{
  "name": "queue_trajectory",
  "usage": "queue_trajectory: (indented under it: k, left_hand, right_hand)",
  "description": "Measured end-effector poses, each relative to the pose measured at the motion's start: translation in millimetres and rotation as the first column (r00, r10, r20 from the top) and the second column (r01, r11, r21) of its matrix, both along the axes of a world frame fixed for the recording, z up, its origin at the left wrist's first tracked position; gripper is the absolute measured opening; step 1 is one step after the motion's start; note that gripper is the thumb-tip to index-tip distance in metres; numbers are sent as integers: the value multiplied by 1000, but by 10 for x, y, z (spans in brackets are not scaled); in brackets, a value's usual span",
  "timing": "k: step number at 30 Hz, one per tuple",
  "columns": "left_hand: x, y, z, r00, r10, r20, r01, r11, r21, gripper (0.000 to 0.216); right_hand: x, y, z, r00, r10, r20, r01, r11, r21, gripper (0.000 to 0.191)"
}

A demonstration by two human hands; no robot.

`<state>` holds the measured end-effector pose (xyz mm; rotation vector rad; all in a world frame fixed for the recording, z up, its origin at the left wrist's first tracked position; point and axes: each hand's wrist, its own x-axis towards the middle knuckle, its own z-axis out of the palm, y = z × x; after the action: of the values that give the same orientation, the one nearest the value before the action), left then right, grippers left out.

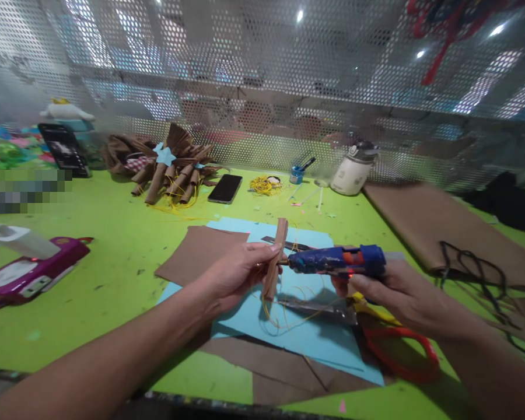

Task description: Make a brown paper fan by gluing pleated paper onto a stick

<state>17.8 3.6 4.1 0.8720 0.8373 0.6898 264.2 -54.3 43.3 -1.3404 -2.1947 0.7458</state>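
My left hand (249, 265) pinches a rolled brown paper tube (281, 233), held roughly upright above light blue paper (319, 309). A dark blue hot glue gun (319, 259) is in my right hand (389, 286), with its nozzle at the tube beside my left fingertips. Whether the nozzle touches the paper, I cannot tell. Thin yellow string (284, 324) loops below the tube. Under the glue gun lie scissors (402, 350) with red and yellow handles, partly hidden by my right hand.
Brown paper (205, 251) lies left of the blue sheets. Farther back are a bundle of brown paper rolls (157, 184), a phone (226, 188), yellow string (265, 185) and a white bottle (352, 170). A purple power strip (39, 274) sits left; folded brown paper (446, 227) and black cord (472, 262) lie right.
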Motion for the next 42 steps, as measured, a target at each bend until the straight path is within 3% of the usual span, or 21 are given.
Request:
queue_trajectory:
  k: [14, 22, 42]
  left_hand:
    - [22, 1, 78, 999, -14, -41, 12, 999, -47, 17]
    - [18, -29, 98, 1000, -25, 5, 25, 997, -68, 18]
    - [38, -37, 97, 1000, -16, -7, 16, 999, -36, 17]
  right_hand:
    - [-1, 2, 2, 999, -26, -28, 25, 999, -38, 44]
    - [61, -35, -62, 994, -113, 6, 113, 992, -49, 44]
    - [12, -44, 3, 997, -35, -73, 33, 999, -38, 40]
